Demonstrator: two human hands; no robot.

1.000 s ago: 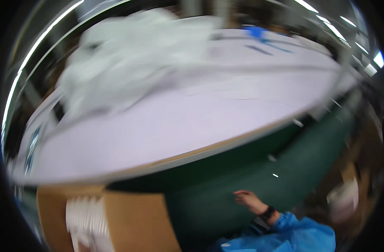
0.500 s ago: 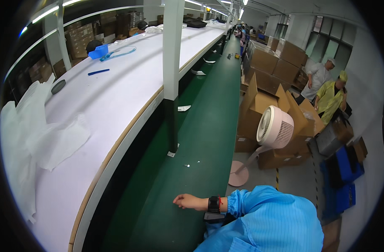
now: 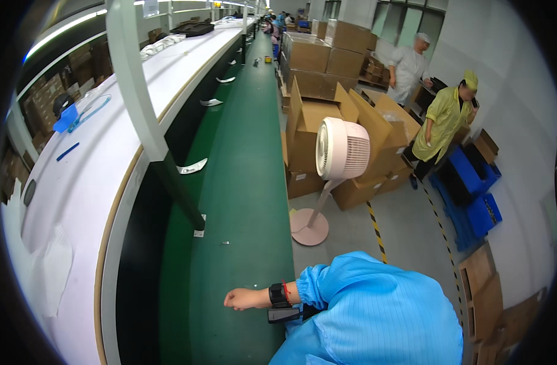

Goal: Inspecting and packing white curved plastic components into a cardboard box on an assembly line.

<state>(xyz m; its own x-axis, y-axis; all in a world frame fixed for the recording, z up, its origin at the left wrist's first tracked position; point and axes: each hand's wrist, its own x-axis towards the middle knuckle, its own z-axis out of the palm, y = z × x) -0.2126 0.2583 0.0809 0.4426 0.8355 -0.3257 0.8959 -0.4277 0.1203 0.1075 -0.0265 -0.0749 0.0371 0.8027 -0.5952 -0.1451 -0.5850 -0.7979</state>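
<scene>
The right hand (image 3: pixel 245 298), loosely curled, seemingly empty, apparently idles over the green belt (image 3: pixel 248 194) near a small silvery piece (image 3: pixel 225 243), where grasping would call for opening wider; the left hand is unseen.

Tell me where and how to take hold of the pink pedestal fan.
Probably grip the pink pedestal fan by its slim stem, just under the bulky head, coming from the near side: the stem shows bare there, while cardboard boxes crowd the far side.
</scene>
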